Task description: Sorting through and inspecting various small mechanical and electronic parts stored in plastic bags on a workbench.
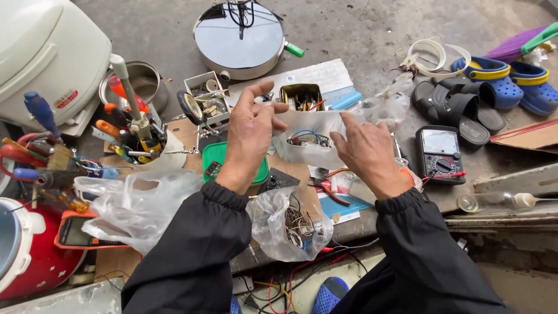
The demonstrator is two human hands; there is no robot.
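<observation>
Holding a clear plastic bag (pixel 311 142) of wires and small parts stretched between both hands.
The left hand (pixel 250 131) pinches the bag's top edge, and the right hand (pixel 366 148) grasps its other end; just beyond the fingers sits an open yellow tin (pixel 300 96), beside the right fingers a multimeter (pixel 440 154).

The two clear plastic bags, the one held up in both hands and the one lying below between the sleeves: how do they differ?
The held bag is stretched flat between the left hand and right hand; the lower bag rests bunched on the work surface, untouched. The held bag carries only a few wires and small parts; the lower bag bulges with many more. Both are clear plastic holding wired bits.
</observation>
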